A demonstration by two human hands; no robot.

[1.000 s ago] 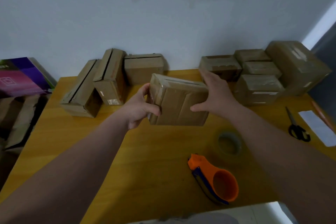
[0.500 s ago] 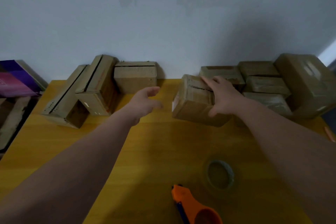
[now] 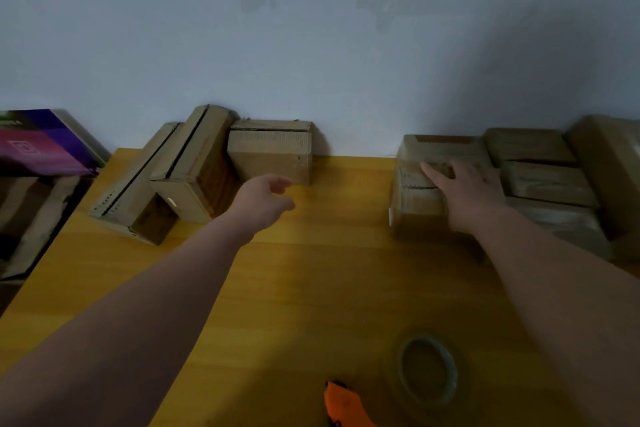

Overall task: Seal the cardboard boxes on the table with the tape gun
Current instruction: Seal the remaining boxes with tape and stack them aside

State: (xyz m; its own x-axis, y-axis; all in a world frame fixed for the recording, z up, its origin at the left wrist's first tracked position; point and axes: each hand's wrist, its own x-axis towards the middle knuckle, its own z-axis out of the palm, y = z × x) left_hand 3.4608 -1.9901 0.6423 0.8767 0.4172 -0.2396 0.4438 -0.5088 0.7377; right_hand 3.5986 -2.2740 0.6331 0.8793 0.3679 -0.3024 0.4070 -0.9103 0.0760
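There are 9 cardboard boxes [image 3: 270, 152], 3 on the left and 6 on the right. There is 1 tape roll [image 3: 452, 373], 1 orange tape gun [image 3: 343, 406] and 1 purple box [image 3: 41, 146].

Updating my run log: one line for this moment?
right hand: resting on box | left hand: open, holding nothing | tape gun: on table, untouched

We see only the front tip of the orange plastic tape gun [image 3: 341, 407]; the bottom edge cuts off its body and handle. The large brown cardboard box [image 3: 613, 163] runs past the right edge, and the purple printed carton [image 3: 34, 146] runs past the left. The right hand [image 3: 472, 196] lies over the near brown cardboard box [image 3: 415, 208] and hides its right part. We cannot read the small white label [image 3: 172, 202] on the leaning brown cardboard box [image 3: 194, 180]. The clear tape roll [image 3: 427, 371] is blurred.
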